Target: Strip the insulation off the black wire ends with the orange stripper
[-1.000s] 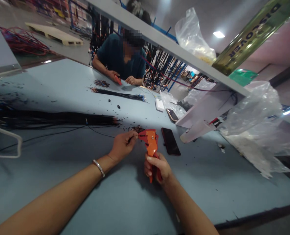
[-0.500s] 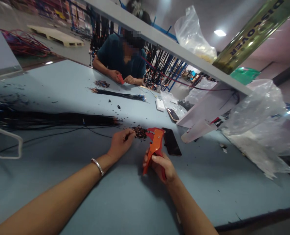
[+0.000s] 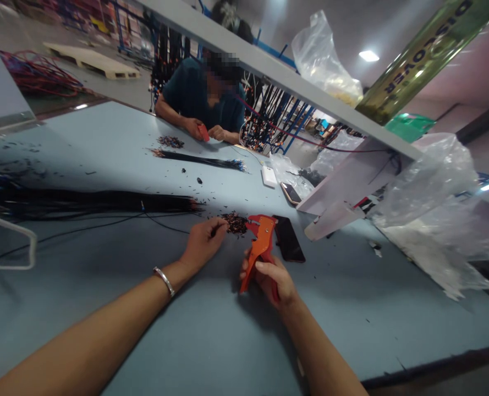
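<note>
In the head view, the orange wire stripper is gripped by its handles in the right hand, at the lower middle of the frame, just above the bench. Its jaws are pointed up and to the left. The left hand is closed, with the fingertips pinched on the end of a thin black wire. A small heap of stripped insulation bits is seen between the fingertips and the tool. A black phone is laid just right of the stripper. A long bundle of black wires is stretched to the left. A co-worker is seated at the upper middle.
</note>
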Available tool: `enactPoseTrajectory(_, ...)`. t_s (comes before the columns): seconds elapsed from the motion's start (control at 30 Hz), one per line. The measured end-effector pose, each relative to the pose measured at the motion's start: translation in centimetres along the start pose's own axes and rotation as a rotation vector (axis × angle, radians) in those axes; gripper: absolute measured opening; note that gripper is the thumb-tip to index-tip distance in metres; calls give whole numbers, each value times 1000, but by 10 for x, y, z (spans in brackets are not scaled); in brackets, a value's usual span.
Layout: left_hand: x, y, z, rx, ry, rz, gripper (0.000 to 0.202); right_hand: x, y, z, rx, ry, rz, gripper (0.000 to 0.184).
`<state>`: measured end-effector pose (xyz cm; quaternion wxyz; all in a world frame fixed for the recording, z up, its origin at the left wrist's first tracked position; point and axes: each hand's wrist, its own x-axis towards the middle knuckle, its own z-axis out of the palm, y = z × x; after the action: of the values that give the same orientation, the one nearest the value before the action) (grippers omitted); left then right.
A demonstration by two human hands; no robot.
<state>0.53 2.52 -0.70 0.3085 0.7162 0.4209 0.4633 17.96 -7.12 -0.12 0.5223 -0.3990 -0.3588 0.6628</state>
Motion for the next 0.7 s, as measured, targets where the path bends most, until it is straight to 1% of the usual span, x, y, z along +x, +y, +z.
enactPoseTrajectory(0.07,0,0,0,-8,2,-3,21,-1,-2,0,-35,1,-27,31)
enactPoseTrajectory(0.13,1,0,0,-20,14,-2,19,-2,-5,0,-109,18,-88,32)
enactPoseTrajectory(0.23,1,-1,0,-11,27,-1,17,-3,-9,-1,-252,73,-207,33)
enactPoseTrajectory(0.33,1,-1,0,-4,19,-4,18,-2,-10,-2,-348,135,-268,34)
enactPoseTrajectory(0.4,0,-1,0,-12,20,1,18,-2,-9,-2,-381,146,-280,35)
enactPoseTrajectory(0.5,-1,0,0,-14,39,4,19,-2,-9,-1,-422,125,-276,37)
enactPoseTrajectory(0.7,-2,1,0,-77,34,-6,21,-3,-16,2,-479,87,-176,43)
